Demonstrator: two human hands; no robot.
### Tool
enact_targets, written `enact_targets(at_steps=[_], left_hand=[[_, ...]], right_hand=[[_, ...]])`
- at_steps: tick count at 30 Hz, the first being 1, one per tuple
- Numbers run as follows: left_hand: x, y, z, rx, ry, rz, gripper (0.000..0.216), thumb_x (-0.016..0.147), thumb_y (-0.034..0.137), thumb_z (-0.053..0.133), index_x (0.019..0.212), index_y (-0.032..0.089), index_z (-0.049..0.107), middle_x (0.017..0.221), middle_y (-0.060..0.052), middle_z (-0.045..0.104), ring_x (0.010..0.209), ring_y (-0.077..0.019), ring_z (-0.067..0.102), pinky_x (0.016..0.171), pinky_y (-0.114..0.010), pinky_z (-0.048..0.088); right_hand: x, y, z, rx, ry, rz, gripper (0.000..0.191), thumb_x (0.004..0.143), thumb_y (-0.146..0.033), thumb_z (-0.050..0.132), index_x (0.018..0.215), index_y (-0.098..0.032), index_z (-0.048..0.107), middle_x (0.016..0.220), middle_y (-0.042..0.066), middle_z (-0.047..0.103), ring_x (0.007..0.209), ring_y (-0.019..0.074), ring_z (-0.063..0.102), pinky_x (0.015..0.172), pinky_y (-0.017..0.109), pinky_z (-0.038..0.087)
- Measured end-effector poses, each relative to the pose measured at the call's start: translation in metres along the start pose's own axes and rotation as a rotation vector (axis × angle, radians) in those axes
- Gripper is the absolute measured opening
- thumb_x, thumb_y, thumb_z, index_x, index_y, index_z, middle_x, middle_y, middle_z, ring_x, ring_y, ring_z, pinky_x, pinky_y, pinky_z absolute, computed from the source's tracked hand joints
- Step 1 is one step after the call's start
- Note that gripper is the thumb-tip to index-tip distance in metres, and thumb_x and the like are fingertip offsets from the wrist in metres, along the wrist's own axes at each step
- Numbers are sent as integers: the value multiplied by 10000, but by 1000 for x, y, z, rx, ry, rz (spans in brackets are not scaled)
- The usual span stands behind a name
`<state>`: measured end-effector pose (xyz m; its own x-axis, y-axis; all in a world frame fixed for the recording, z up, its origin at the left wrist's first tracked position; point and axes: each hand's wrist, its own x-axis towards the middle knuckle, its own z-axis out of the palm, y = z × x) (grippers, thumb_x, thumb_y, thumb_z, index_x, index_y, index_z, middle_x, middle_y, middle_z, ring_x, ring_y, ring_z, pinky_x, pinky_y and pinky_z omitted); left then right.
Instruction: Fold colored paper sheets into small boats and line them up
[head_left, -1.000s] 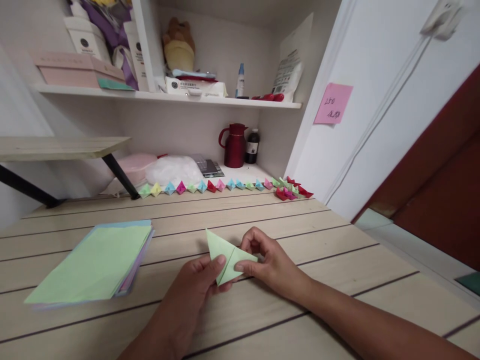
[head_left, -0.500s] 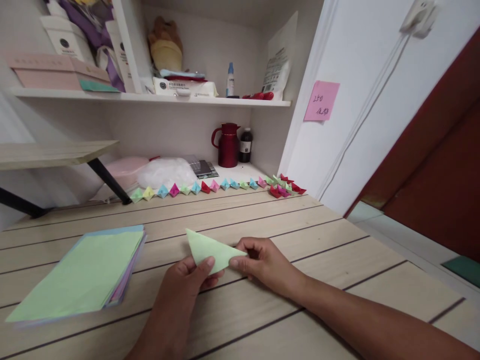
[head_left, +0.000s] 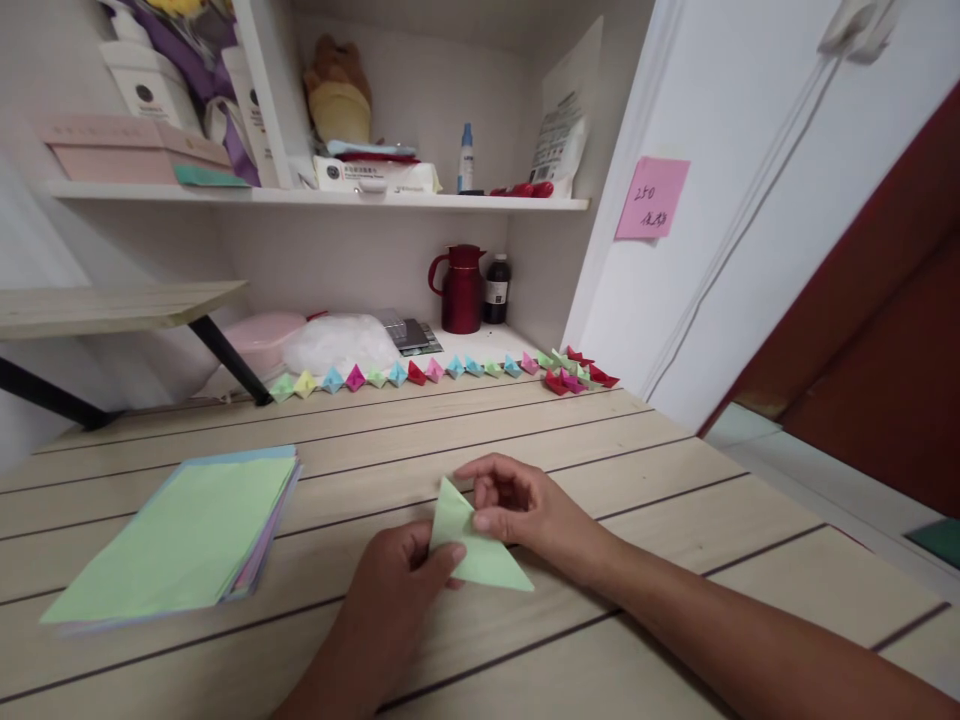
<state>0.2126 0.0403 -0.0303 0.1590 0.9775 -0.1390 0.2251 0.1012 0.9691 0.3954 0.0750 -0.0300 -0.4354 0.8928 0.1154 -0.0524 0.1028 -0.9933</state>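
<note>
A light green sheet of paper (head_left: 480, 560), folded into a triangle, is held just above the wooden table. My left hand (head_left: 401, 580) pinches its left side, thumb on the front and fingers mostly hidden behind. At the upper right edge is my right hand (head_left: 525, 505), its thumb against the paper. The right index finger reaches past the top corner, and the other fingers are curled. To the left lies a stack of coloured paper (head_left: 180, 535) with a light green sheet uppermost.
Several small folded paper boats (head_left: 416, 372) line the table's back edge, with more in a cluster (head_left: 574, 375) at the right end. Behind them stand a red jug (head_left: 462, 290) and a dark bottle (head_left: 496, 290). A raised wooden stand (head_left: 112, 308) is at the left.
The folded triangle has turned clockwise and moved right, so one corner now points to the lower right. My right hand has shifted from its right corner to the upper edge.
</note>
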Motion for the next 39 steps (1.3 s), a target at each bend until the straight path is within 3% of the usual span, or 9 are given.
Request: enact_targets(at_steps=[3, 5, 12, 17, 24, 29, 33, 39], left_hand=[[1, -5, 3, -2, -70, 12, 177, 733, 327, 654, 687, 168, 715, 643, -15, 666, 659, -191, 585, 623, -266, 431], [2, -9, 2, -42, -89, 28, 175, 734, 337, 662, 749, 174, 722, 700, -16, 686, 696, -193, 597, 650, -271, 443], [5, -5, -3, -250, 81, -27, 232, 686, 360, 711, 823, 173, 698, 715, -32, 717, 649, -155, 619, 663, -269, 455], [3, 1, 3, -373, 154, -35, 418, 623, 400, 764, 956, 163, 680, 690, -39, 716, 612, -152, 618, 613, -263, 442], [2, -1, -1, -372, 149, -39, 261, 666, 412, 749, 666, 155, 702, 539, 14, 587, 557, -98, 471, 593, -226, 370], [3, -6, -8, -524, 11, -66, 338, 662, 474, 760, 653, 147, 673, 597, -2, 560, 575, -99, 420, 570, -230, 342], [1, -6, -7, -593, -94, -157, 334, 593, 427, 828, 622, 148, 646, 591, 3, 533, 569, -96, 421, 568, -228, 340], [-2, 0, -7, -557, -116, -221, 291, 623, 384, 823, 633, 143, 662, 615, -16, 582, 585, -98, 459, 603, -226, 375]], right_hand=[[-1, 3, 6, -40, -23, 71, 335, 663, -402, 805, 742, -139, 614, 613, -44, 483, 559, 80, 413, 521, 214, 319], [-1, 6, 8, -35, 16, 93, 368, 683, -412, 786, 645, -140, 541, 579, -50, 459, 527, 71, 386, 496, 212, 293], [3, 9, 7, 244, 198, 61, 341, 745, -382, 751, 707, -157, 497, 634, -26, 540, 559, 87, 443, 532, 223, 319], [3, 10, 8, 218, 204, 12, 334, 754, -383, 747, 718, -157, 504, 636, -27, 531, 562, 88, 438, 530, 224, 312], [1, 12, 13, 149, 123, -42, 346, 791, -419, 707, 685, -160, 505, 600, -43, 471, 543, 79, 403, 516, 211, 306], [2, 9, 12, 261, 23, -134, 377, 942, -500, 451, 867, -162, 601, 686, 16, 577, 590, 115, 511, 583, 241, 407], [-1, 5, 12, 345, -61, -143, 349, 936, -492, 470, 1036, -179, 589, 767, 23, 595, 637, 121, 550, 613, 241, 437], [-7, -2, 10, 369, -159, -218, 501, 884, -565, 518, 1187, -168, 561, 841, 38, 583, 692, 130, 546, 647, 253, 450]])
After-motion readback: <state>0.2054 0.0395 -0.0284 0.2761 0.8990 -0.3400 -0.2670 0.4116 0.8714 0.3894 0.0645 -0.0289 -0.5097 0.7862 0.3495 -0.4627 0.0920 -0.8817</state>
